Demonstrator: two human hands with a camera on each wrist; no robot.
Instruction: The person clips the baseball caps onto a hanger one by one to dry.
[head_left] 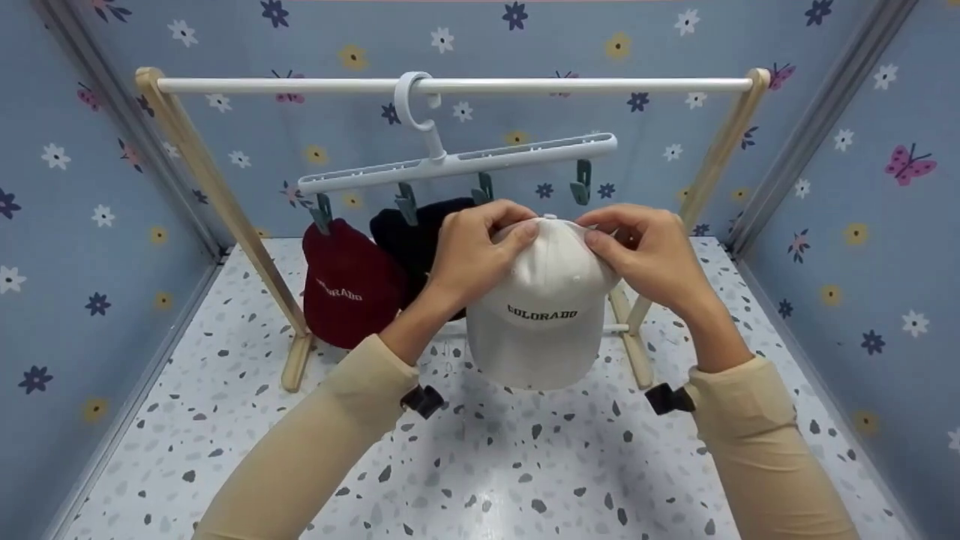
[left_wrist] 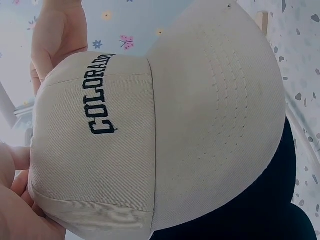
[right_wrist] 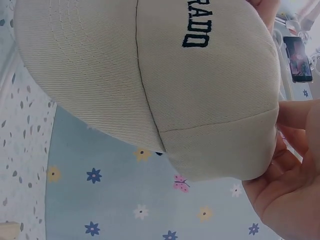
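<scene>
A white baseball cap (head_left: 551,281) with COLORADO lettering hangs brim down between both hands, in front of the hanger. My left hand (head_left: 480,247) pinches the crown near its top on the left side. On the right side of the crown, my right hand (head_left: 649,251) pinches the fabric between thumb and fingers. Just above that hand a green clip (head_left: 581,182) dangles from the hanger with nothing in it. In the left wrist view the cap (left_wrist: 105,145) fills the middle, its brim to the right; the right wrist view shows its other side (right_wrist: 215,95).
A white hanger (head_left: 450,165) tilts up to the right on the rack's white rail (head_left: 562,86). A dark red cap (head_left: 349,289) hangs from its leftmost clip (head_left: 321,214). Beside it a black cap (head_left: 409,236) hangs from two clips, partly behind my left hand. Wooden posts (head_left: 217,195) support the rack.
</scene>
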